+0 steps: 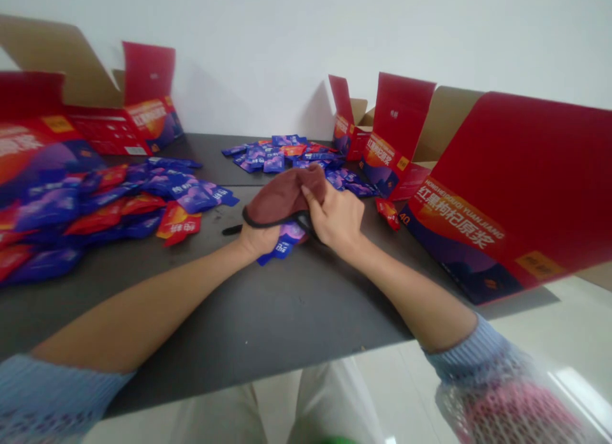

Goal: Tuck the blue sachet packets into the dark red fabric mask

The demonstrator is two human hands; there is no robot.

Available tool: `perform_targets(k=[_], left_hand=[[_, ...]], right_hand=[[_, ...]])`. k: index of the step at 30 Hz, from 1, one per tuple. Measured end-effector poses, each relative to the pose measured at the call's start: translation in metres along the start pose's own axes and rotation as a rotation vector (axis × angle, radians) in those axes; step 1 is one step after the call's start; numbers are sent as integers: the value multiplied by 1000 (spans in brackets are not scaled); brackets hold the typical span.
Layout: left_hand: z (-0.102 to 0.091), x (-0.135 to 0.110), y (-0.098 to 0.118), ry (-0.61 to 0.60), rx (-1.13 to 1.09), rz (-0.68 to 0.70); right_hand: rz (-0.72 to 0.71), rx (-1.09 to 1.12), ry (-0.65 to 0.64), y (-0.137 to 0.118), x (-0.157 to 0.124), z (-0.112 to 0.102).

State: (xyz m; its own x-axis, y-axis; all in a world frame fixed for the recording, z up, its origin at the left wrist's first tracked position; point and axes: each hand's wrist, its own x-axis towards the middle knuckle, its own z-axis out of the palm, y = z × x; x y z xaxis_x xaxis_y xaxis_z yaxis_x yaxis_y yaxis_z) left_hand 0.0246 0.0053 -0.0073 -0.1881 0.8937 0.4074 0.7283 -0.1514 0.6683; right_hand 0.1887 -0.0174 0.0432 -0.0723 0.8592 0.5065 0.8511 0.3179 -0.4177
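Eye mask [284,195]: maroon fabric with a black bound edge; it is being held between both hands above the middle of the worktop, bunching slightly.

Left hand [258,239]: closing around the mask's lower black edge, with its fingers mostly hidden behind the fabric.

Right hand [335,218]: pinching the mask's right side, with its fingertips [306,194] pressing on the maroon fabric; a black strap [305,223] is showing beneath them.

Beneath the hands: a blue sachet [282,248] is lying on the worktop [268,316], partly covered by the hands, and a small black object [232,230] is lying just beside the left hand; its kind cannot be told.

Left of the hands: a heap of blue and red sachets [115,205] is spreading across the worktop.

Far edge: a second heap of blue sachets [282,154] is lying near the wall.

Right of the hands: a red sachet [387,213] is lying apart, near a large open red carton [497,176] printed with Chinese characters.

Other cartons: an open red carton [399,113] is standing at the far right, and another [148,71] is standing at the far left.

Forearms: blue knit sleeves [48,393] are covering both wrists' far ends, near the elbows.
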Motion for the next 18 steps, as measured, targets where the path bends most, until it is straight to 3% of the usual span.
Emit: perform_targets(k=[2, 4, 6, 9, 11, 14, 18], left_hand=[[-3, 0, -7, -36, -115, 152], [-7, 0, -15, -19, -254, 255], [-9, 1, -21, 50, -321, 237], [-10, 1, -23, 145, -266, 179], [-11, 1, -22, 198, -182, 161], [-13, 2, -20, 242, -124, 117], [-13, 3, -19, 184, -193, 112]], right_hand=[[110, 111, 142, 17, 13, -2], [213, 215, 198, 32, 23, 0], [260, 385, 154, 41, 26, 7], [207, 768, 79, 34, 16, 24], [194, 952, -47, 19, 4, 33], [309, 1036, -342, -5, -12, 31], [385, 1209, -611, -15, -17, 21]])
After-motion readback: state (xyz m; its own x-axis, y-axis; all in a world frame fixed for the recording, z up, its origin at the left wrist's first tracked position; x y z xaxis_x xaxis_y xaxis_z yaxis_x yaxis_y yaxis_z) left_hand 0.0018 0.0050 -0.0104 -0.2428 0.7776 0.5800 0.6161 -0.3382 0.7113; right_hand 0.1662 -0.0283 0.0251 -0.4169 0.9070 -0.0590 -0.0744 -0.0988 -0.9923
